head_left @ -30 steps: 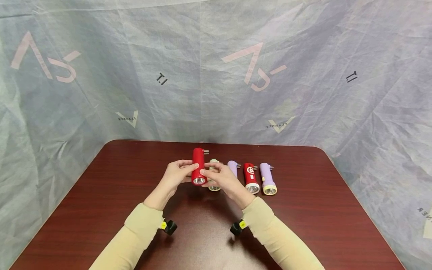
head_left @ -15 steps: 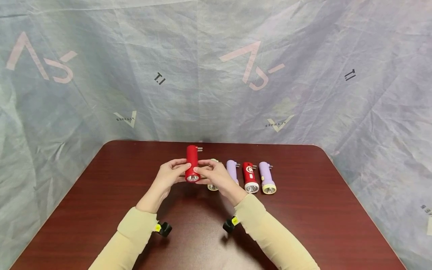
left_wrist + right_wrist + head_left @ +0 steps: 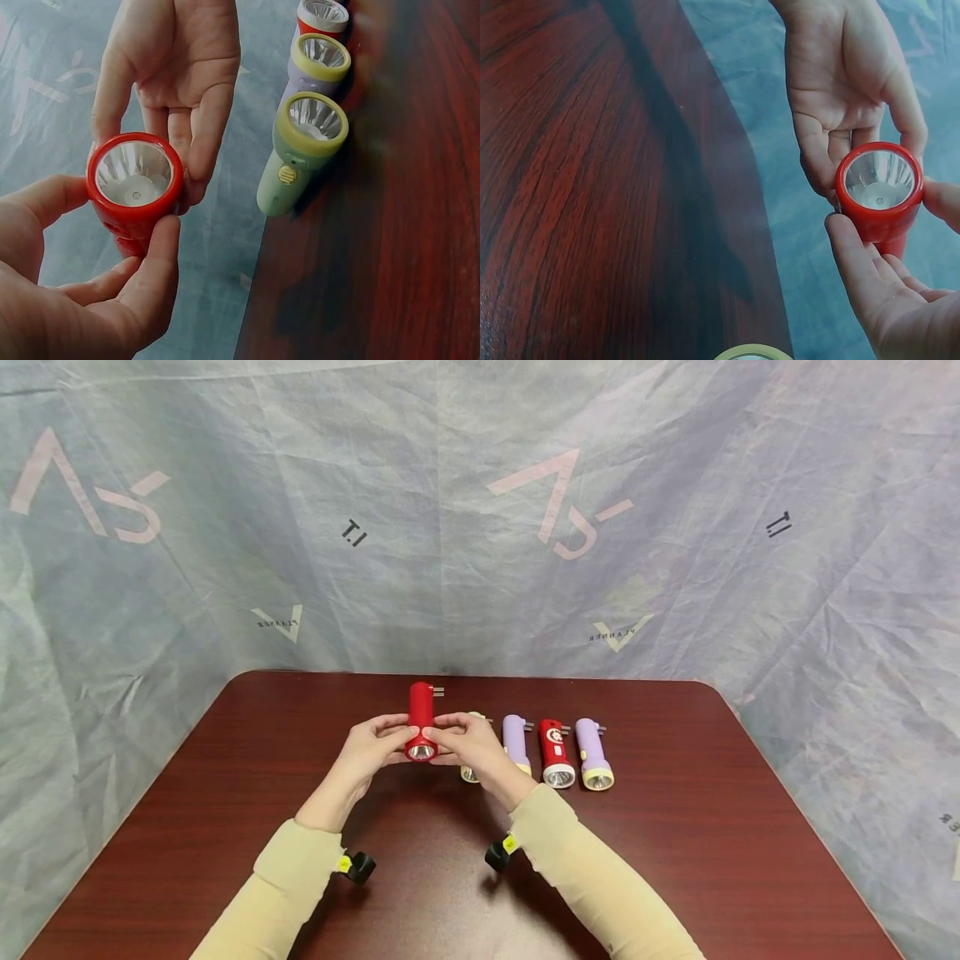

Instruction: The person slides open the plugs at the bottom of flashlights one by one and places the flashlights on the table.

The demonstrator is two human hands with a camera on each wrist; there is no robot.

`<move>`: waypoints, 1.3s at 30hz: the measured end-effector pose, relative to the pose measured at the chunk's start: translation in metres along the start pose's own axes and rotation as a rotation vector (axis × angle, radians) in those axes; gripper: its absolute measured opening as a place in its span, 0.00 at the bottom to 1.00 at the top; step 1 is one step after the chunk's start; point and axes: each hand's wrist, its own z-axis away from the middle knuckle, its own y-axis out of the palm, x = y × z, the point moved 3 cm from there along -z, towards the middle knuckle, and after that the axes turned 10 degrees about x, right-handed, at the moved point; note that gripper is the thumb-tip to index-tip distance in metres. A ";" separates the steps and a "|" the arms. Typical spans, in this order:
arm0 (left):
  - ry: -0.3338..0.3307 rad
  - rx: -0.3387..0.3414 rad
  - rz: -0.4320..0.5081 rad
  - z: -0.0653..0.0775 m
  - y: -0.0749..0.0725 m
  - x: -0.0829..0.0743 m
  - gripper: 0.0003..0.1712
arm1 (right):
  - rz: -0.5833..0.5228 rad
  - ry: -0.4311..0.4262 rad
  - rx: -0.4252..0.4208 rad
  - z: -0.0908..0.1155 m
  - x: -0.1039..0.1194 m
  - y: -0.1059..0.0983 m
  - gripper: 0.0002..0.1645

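Note:
A red flashlight (image 3: 422, 710) is held up over the table between both hands, its lens end toward me and two metal plug prongs sticking out to the right at its far end. My left hand (image 3: 369, 748) pinches it from the left, thumb near the lens end. From the other side my right hand (image 3: 474, 747) pinches it too, thumb on top and fingers behind. Both wrist views look into the silvery reflector within the red rim (image 3: 136, 174). Partly behind my right hand lies a green flashlight (image 3: 309, 150) with a yellow rim.
To the right of the green one, a purple flashlight (image 3: 515, 737), a red flashlight with a white rim (image 3: 557, 758) and another purple flashlight (image 3: 593, 747) lie in a row on the dark wooden table (image 3: 697, 827). A grey printed cloth (image 3: 465, 568) hangs behind.
Both hands have carried the red flashlight to the left and slightly farther from me, slowing in the last half second. The row of flashlights on the table stays in place.

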 end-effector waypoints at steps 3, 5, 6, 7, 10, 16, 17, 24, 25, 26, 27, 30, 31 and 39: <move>-0.011 -0.002 0.000 -0.002 -0.002 0.002 0.31 | 0.004 -0.003 0.008 -0.002 -0.002 0.001 0.26; -0.015 -0.003 0.002 -0.003 -0.004 0.004 0.31 | 0.004 0.003 0.012 -0.004 -0.003 0.002 0.26; -0.017 -0.003 0.001 -0.003 -0.004 0.005 0.31 | 0.004 0.006 0.014 -0.005 -0.004 0.002 0.26; -0.018 -0.001 -0.004 -0.003 -0.005 0.006 0.31 | 0.004 0.011 0.015 -0.006 -0.005 0.002 0.26; -0.027 -0.004 -0.014 -0.005 -0.007 0.009 0.30 | 0.032 0.020 0.009 -0.007 -0.007 0.003 0.26; -0.076 -0.007 0.001 -0.009 -0.010 0.018 0.30 | 0.140 0.007 -0.047 -0.011 -0.012 0.004 0.24; -0.084 -0.005 0.009 -0.009 -0.010 0.019 0.30 | 0.160 0.007 -0.062 -0.012 -0.013 0.004 0.23; -0.114 0.005 0.018 -0.016 -0.012 0.027 0.31 | 0.324 0.009 -0.126 -0.018 -0.020 0.005 0.19; -0.123 0.003 0.019 -0.018 -0.012 0.029 0.32 | 0.355 0.012 -0.134 -0.019 -0.021 0.005 0.19; -0.132 0.002 0.021 -0.019 -0.013 0.031 0.31 | 0.387 0.017 -0.142 -0.019 -0.022 0.004 0.18; -0.138 0.004 0.020 -0.020 -0.013 0.034 0.32 | 0.417 0.022 -0.150 -0.020 -0.023 0.005 0.18; -0.155 -0.002 0.023 -0.024 -0.012 0.039 0.31 | 0.524 0.024 -0.172 -0.021 -0.025 0.005 0.16; -0.158 -0.003 0.024 -0.025 -0.012 0.041 0.31 | 0.566 0.022 -0.181 -0.021 -0.025 0.005 0.15; -0.173 0.005 0.026 -0.030 -0.010 0.047 0.30 | 0.764 0.041 -0.210 -0.021 -0.027 0.005 0.15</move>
